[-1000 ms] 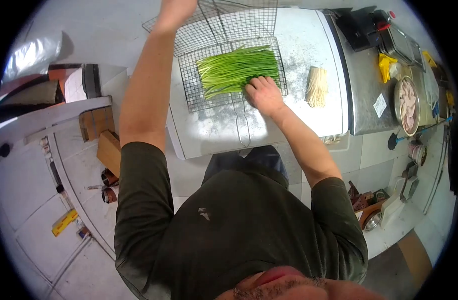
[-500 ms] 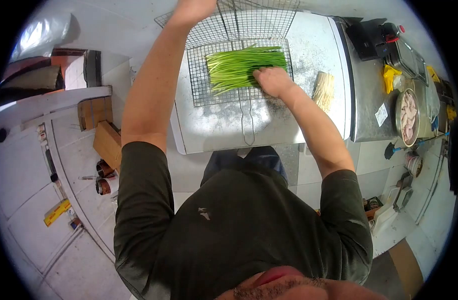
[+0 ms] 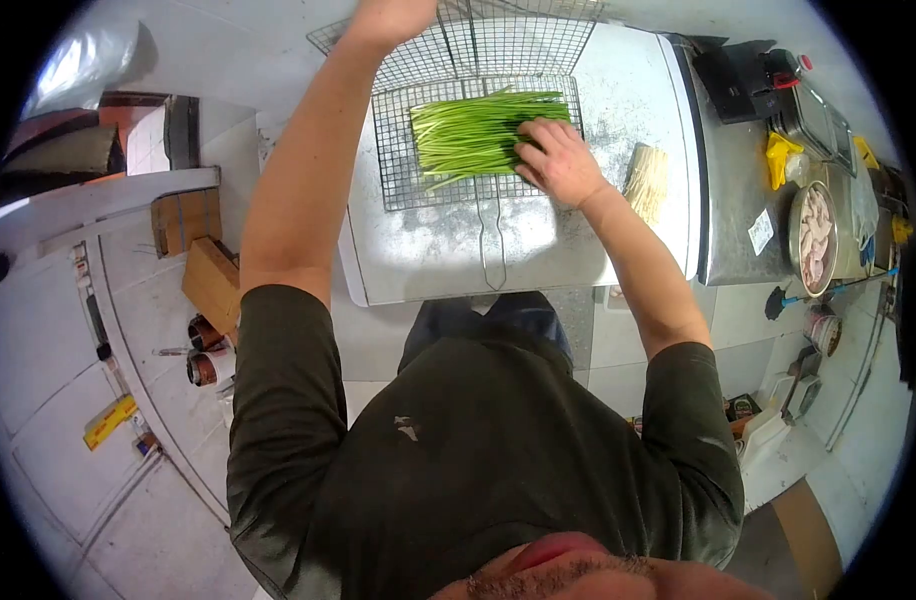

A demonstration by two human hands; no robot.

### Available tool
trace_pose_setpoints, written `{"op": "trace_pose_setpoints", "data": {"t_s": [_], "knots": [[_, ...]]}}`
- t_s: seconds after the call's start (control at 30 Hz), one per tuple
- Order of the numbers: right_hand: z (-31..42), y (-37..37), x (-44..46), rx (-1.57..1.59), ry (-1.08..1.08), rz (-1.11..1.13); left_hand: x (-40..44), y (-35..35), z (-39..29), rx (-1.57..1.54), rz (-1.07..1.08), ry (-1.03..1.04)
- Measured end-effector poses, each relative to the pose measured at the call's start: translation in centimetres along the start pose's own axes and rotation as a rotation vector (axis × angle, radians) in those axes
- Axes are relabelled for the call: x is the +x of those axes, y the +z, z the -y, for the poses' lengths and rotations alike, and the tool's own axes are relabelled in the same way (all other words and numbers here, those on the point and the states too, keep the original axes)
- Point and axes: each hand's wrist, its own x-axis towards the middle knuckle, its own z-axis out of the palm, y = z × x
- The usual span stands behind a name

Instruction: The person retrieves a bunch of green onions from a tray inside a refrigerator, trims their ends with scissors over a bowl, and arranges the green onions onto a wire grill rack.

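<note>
A wire grilling basket lies unfolded on the white table. Across its lower half is a flat layer of green stalks, long and thin, pale at their left ends. My right hand rests over the right part of the stalks, fingers apart and touching them. The basket's other half, a wire lid, is tilted up at the far side. At its left part, by the top edge of the picture, my left hand appears closed on the lid; its fingertips are mostly out of view.
A bundle of thin pale stalks lies to the right on the white table. The basket's wire handle points toward me. On the steel counter at right are a bowl of pale meat pieces and a paper slip.
My right hand has shifted slightly right on the stalks, and its fingers have spread from a more bunched pose. The left hand stays at the lid.
</note>
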Motion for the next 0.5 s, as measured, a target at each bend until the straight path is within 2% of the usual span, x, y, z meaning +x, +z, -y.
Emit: {"op": "trace_pose_setpoints", "data": {"t_s": [0.2,0.33,0.5], "knots": [[0.3,2.6,-0.5,-0.041,-0.160,0.035,-0.8,0.2,-0.7,-0.046,-0.002,-0.037],[1.3,2.0,-0.4,0.054,-0.037,-0.022,-2.5,0.2,-2.2,-0.074,-0.040,-0.026],[3.4,-0.1,-4.8,0.126,0.343,-0.146,-1.6,0.0,0.4,-0.128,0.072,0.016]]}}
